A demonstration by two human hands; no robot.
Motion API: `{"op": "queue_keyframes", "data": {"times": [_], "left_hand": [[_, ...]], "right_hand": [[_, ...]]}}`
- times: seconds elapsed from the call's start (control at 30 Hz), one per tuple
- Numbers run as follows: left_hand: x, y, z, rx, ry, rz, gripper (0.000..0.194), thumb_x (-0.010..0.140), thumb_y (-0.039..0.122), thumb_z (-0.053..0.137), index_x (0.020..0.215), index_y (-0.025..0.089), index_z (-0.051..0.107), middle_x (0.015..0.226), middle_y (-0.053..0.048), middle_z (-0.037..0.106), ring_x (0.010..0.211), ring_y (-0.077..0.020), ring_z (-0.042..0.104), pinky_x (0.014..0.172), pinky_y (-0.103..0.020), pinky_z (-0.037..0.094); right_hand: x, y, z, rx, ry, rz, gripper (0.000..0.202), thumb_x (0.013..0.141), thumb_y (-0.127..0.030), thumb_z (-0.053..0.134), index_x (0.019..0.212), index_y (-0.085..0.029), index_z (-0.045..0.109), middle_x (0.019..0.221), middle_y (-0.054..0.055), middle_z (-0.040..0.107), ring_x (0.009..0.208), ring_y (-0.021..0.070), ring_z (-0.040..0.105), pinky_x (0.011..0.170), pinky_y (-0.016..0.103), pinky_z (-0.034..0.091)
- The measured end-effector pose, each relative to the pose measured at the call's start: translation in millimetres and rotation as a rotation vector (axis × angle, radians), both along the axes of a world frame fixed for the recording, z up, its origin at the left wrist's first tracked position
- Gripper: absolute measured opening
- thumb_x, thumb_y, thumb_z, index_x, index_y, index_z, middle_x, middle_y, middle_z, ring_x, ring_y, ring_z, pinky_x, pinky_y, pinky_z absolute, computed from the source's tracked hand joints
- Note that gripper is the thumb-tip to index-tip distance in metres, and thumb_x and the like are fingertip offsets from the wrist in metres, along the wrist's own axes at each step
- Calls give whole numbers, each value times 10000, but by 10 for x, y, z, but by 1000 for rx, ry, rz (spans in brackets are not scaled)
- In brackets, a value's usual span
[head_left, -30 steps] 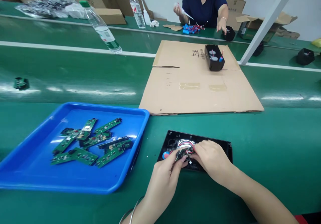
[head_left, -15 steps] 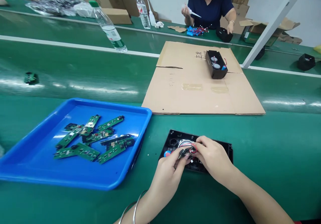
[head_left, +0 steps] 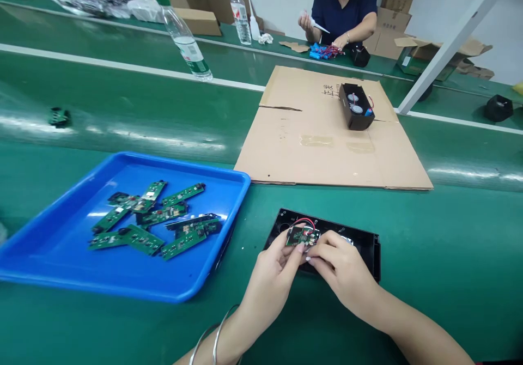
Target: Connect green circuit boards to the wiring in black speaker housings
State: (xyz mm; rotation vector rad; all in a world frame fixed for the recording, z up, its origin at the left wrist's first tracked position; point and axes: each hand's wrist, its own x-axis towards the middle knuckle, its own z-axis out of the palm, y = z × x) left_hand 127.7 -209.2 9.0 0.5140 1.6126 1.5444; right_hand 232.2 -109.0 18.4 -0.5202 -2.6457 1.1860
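Left hand (head_left: pixel 267 278) grasps 1 circuit board (head_left: pixel 300 236) over black housing (head_left: pixel 370 245); right hand (head_left: pixel 347 267) pinches small white part (head_left: pixel 308 259) beside it. Risk: tugging could strain red wire (head_left: pixel 305 219); loose pinch could drop board.

Cardbd sheet (head_left: pixel 286 160) has blk print (head_left: pixel 328 90), looks like 正发; btl labels (head_left: pixel 190 53) illeg.

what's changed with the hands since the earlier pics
The left hand has turned its circuit board, so the green face now shows. The right hand has shifted to a small white plug. The co-worker's left hand has moved from the black box to the blue and red wired parts. Unchanged: the left hand's hold, the black casing on the table, the boards in the blue tray.
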Motion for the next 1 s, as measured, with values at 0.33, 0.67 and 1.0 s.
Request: {"op": "queue_keyframes", "data": {"times": [0.33,0.67,1.0], "left_hand": [[37,1,-65,-52,146,47,192,797,358,498,859,190,569,789,-44,734,731,-237,703,706,-338,580],[99,-25,-123,-76,260,1,194,823,336,464,958,210,523,900,-54,723,845,-226,688,704,-302,564],[97,-4,-118,-58,278,-33,160,819,310,457,919,211,535,873,-48,720,825,-216,688,698,-304,565]], "right_hand": [[36,98,30,189,-88,-90,135,842,-124,458,802,-154,583,696,17,590,578,127,534,518,230,420],[16,84,-88,640,-150,-2,207,871,-149,435,703,-173,555,673,7,523,567,130,505,506,236,383],[8,79,-92,854,-53,17,217,805,-35,431,684,-170,549,626,9,493,534,138,439,492,246,309]]}}
